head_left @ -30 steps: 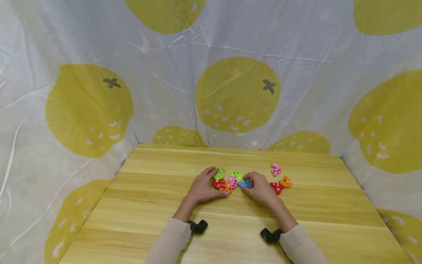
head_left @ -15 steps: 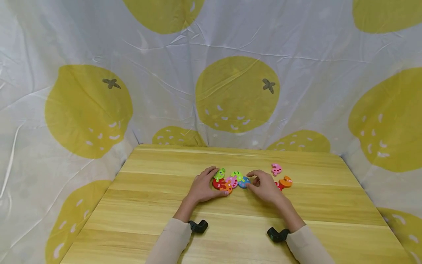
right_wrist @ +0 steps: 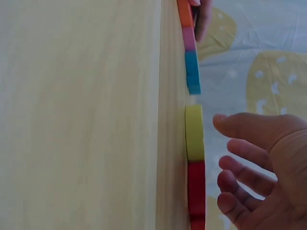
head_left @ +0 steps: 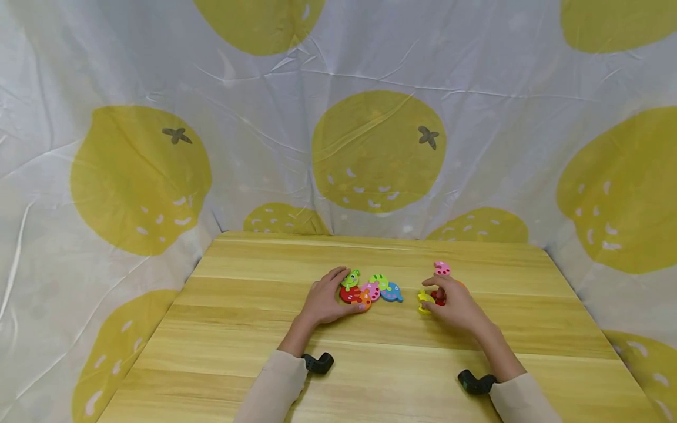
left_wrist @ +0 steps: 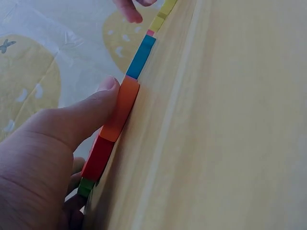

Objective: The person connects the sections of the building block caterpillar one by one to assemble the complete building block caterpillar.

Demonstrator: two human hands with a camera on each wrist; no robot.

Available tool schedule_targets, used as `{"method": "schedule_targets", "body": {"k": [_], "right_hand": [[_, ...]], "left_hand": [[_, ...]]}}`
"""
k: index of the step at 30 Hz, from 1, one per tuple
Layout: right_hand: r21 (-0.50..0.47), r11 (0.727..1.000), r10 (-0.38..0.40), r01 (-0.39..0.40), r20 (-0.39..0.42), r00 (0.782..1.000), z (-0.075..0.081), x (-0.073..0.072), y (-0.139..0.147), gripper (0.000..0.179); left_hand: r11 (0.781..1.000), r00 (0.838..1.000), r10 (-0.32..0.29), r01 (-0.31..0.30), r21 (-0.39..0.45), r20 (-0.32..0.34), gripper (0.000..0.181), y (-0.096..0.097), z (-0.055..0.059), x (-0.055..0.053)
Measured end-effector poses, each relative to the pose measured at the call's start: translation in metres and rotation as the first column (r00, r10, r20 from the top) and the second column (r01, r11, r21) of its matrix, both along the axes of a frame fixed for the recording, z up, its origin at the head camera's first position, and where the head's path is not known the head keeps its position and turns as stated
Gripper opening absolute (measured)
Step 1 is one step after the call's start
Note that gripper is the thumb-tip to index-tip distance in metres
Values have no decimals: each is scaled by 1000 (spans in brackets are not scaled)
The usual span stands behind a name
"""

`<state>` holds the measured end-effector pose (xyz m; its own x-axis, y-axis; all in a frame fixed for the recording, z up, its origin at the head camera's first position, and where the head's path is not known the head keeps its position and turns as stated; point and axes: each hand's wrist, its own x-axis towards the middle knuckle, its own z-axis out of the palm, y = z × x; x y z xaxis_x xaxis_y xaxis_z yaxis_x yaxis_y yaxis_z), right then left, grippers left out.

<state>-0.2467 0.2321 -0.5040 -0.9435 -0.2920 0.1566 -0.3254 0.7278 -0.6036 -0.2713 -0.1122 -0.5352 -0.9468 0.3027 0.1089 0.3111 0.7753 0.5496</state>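
Note:
A wooden caterpillar puzzle lies on the table, joined from a smiling green head piece (head_left: 351,278) through red, orange, pink and light green to a blue piece (head_left: 391,292) at its right end. My left hand (head_left: 324,301) holds its left end, thumb against the orange piece (left_wrist: 121,109) and fingers by the head. Off to the right, my right hand (head_left: 459,302) hovers beside a yellow puzzle piece (head_left: 425,305), thumb and fingers spread apart. In the right wrist view, a gap separates the thumb from the yellow piece (right_wrist: 194,133). A red piece (right_wrist: 196,189) adjoins the yellow one.
Behind my right hand lies a loose pink piece (head_left: 441,268); an orange piece (head_left: 462,285) is mostly hidden by the hand. The wooden table (head_left: 254,376) meets a lemon-print curtain (head_left: 254,141) at its back and sides. Black devices (head_left: 319,363) sit on both wrists.
My right hand has left the blue piece and moved right, over the loose pieces. The yellow piece now shows by its fingertips. My left hand has stayed in place.

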Motion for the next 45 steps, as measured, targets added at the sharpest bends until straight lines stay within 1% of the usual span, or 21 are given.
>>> {"method": "schedule_targets", "body": {"k": [5,7,11,14,17,21,26,33,37,41,45], "right_hand": [[56,998,5,-3,-46,999,1,6,14,48],[57,998,16,-14,-39,999,0,8,16,51],[32,998,49,-49,-1,999,-2,11,15,57],[27,997,75,-75,24,997,-3,12,14,58],[45,996,76,-78,33,997,-5,13,11,55],[53,996,69,-70,26,997,-8,13,8,51],[30,998,62,-63,14,998,-10,13,4,50],[-15,1000,18,-18,26,1000,-5,10,-2,61],[-37,999,8,-8,2,1000,-1,8,-9,69],[-44,999,4,-5,-30,1000,2,4,-18,69],[-75,997,-8,7,-13,1000,3,-1,-29,66]], "left_hand": [[1000,1000,-9,9,8,-5,103,1,0,1],[1000,1000,-7,7,8,-8,102,0,0,1],[1000,1000,-4,5,4,-16,102,0,0,1],[1000,1000,-9,9,-3,-23,106,1,0,1],[1000,999,-16,16,-15,-33,111,2,0,1],[1000,999,-15,14,-24,-36,115,2,0,1],[1000,999,17,-17,3,-33,115,0,-1,1],[998,999,41,-40,42,-25,114,-1,-1,0],[997,999,49,-47,66,-17,112,-1,0,0],[995,998,57,-56,78,-14,110,-1,0,0],[996,998,61,-58,73,-27,110,-2,1,0]]}}
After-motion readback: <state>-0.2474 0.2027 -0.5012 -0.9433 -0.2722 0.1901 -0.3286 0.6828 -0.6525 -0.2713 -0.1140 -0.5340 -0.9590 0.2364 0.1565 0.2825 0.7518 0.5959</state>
